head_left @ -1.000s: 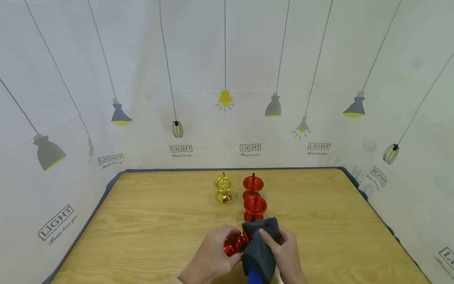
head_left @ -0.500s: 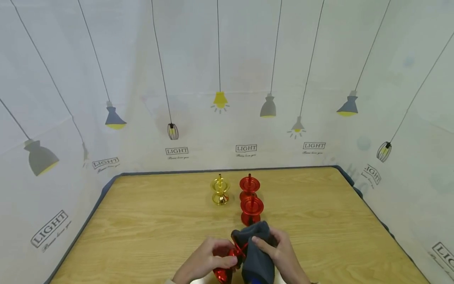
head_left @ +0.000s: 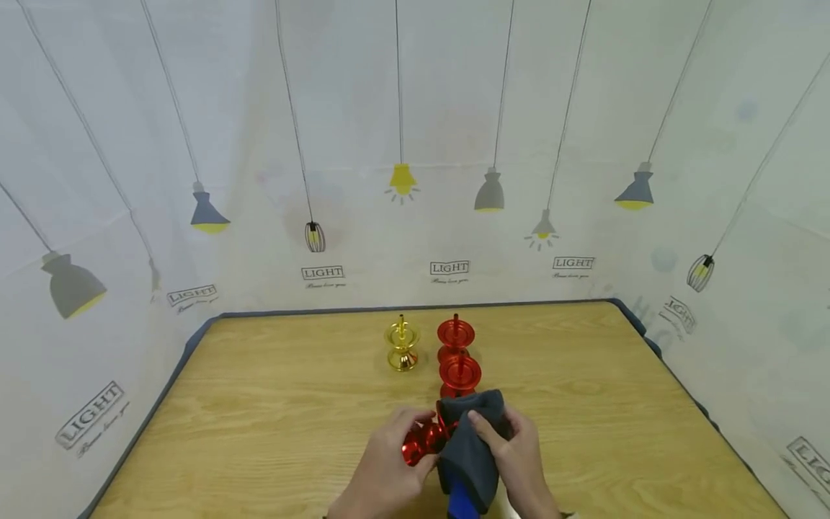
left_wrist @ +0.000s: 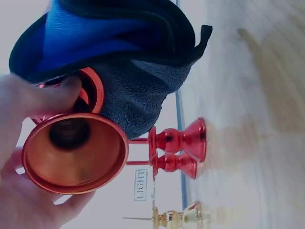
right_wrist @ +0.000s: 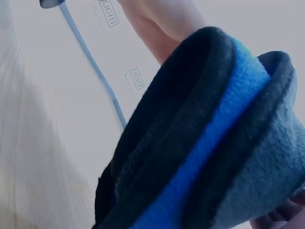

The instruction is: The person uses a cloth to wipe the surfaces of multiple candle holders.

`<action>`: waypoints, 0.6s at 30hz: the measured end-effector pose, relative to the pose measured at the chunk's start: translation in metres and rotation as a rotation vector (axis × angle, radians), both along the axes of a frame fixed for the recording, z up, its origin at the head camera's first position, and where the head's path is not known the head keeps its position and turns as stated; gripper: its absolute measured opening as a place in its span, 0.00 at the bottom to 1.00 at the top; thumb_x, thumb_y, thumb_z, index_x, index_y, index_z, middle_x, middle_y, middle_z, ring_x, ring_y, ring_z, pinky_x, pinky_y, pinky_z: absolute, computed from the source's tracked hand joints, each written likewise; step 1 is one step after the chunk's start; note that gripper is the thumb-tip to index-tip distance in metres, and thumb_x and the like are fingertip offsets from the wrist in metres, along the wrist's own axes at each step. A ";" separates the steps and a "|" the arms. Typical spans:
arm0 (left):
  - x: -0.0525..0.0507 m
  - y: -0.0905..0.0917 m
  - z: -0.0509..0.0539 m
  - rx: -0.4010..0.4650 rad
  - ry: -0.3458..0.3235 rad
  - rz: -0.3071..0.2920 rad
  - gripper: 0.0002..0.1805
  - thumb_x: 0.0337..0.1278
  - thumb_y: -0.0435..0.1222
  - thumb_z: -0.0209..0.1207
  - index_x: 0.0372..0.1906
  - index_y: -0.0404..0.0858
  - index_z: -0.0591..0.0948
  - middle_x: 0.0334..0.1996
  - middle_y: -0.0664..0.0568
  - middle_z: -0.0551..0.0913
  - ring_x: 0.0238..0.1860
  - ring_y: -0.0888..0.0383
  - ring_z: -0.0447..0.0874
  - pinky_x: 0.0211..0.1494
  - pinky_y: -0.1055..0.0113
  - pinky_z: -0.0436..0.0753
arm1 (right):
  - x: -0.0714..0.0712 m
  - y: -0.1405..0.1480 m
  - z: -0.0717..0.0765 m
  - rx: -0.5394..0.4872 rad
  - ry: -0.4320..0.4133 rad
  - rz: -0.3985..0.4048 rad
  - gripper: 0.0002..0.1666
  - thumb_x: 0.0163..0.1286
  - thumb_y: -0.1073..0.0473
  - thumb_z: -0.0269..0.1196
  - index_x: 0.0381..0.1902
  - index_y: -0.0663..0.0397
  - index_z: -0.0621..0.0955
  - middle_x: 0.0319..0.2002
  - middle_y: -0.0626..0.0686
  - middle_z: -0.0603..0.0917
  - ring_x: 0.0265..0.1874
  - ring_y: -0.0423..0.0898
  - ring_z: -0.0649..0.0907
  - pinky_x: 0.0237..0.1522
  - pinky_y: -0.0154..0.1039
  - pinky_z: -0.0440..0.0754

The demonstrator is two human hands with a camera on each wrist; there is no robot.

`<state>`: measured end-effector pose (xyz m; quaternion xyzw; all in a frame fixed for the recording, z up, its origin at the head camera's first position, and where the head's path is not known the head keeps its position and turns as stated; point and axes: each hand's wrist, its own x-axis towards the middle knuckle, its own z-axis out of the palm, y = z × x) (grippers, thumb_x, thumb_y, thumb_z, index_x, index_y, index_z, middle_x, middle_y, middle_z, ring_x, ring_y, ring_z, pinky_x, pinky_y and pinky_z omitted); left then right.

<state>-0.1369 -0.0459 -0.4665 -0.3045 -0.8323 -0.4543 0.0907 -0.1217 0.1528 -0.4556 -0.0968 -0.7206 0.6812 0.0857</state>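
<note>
My left hand (head_left: 385, 461) grips a shiny red candle holder (head_left: 421, 441) by its stem, tilted with its hollow base toward me. In the left wrist view that candle holder (left_wrist: 71, 160) shows its open base, with the thumb across the stem. A cloth (head_left: 470, 447), dark grey on one face and blue on the other, is pinched in my right hand (head_left: 521, 458). The folded cloth (left_wrist: 138, 81) lies against the dish end of the candle holder and hides part of it. In the right wrist view the bunched cloth (right_wrist: 205, 133) covers most of the right hand.
Two red candle holders (head_left: 456, 333) stand upright, one behind the other, just beyond my hands. To their left is a gold candle holder (head_left: 402, 346). They stand on a wooden table (head_left: 292, 404). A white backdrop (head_left: 350, 108) printed with lamps surrounds its back and sides.
The held candle holder tipped base-down half a second ago and is now raised and tilted again. Both hands dipped and came back up with it; the cloth stays in the right hand.
</note>
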 end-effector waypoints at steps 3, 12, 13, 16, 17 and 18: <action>-0.001 0.001 0.001 0.021 0.035 0.035 0.25 0.44 0.28 0.76 0.51 0.41 0.81 0.44 0.56 0.84 0.43 0.62 0.83 0.46 0.67 0.86 | 0.002 0.001 0.000 -0.022 0.032 0.012 0.18 0.67 0.59 0.70 0.49 0.67 0.84 0.37 0.52 0.87 0.34 0.41 0.84 0.38 0.34 0.83; -0.010 -0.008 0.005 0.168 -0.368 -0.225 0.15 0.63 0.40 0.68 0.50 0.38 0.84 0.43 0.45 0.88 0.39 0.65 0.86 0.46 0.70 0.86 | 0.010 0.011 -0.006 -0.072 0.172 0.134 0.14 0.68 0.68 0.65 0.49 0.73 0.82 0.36 0.47 0.88 0.34 0.41 0.86 0.37 0.35 0.84; -0.011 -0.010 0.005 0.181 -0.418 -0.254 0.15 0.65 0.41 0.67 0.50 0.37 0.83 0.43 0.43 0.88 0.39 0.66 0.86 0.46 0.70 0.85 | 0.010 0.012 -0.006 -0.071 0.190 0.151 0.14 0.69 0.68 0.64 0.49 0.73 0.82 0.36 0.46 0.89 0.34 0.41 0.86 0.37 0.35 0.84; -0.014 -0.013 0.006 0.227 -0.580 -0.339 0.20 0.69 0.44 0.63 0.52 0.31 0.80 0.43 0.38 0.87 0.38 0.66 0.86 0.46 0.70 0.85 | 0.012 0.013 -0.008 -0.073 0.227 0.182 0.13 0.69 0.69 0.63 0.48 0.75 0.82 0.37 0.46 0.89 0.35 0.41 0.86 0.38 0.35 0.84; -0.014 -0.014 0.007 0.234 -0.608 -0.354 0.21 0.70 0.44 0.62 0.53 0.30 0.79 0.43 0.36 0.87 0.38 0.66 0.87 0.46 0.70 0.85 | 0.013 0.013 -0.008 -0.071 0.236 0.183 0.13 0.69 0.70 0.63 0.48 0.75 0.82 0.37 0.46 0.89 0.35 0.41 0.86 0.37 0.35 0.84; -0.014 -0.013 0.007 0.234 -0.617 -0.355 0.21 0.70 0.44 0.61 0.54 0.30 0.78 0.43 0.36 0.87 0.38 0.66 0.87 0.46 0.70 0.85 | 0.013 0.013 -0.008 -0.070 0.239 0.177 0.12 0.69 0.70 0.63 0.47 0.75 0.82 0.37 0.46 0.89 0.35 0.41 0.86 0.37 0.35 0.84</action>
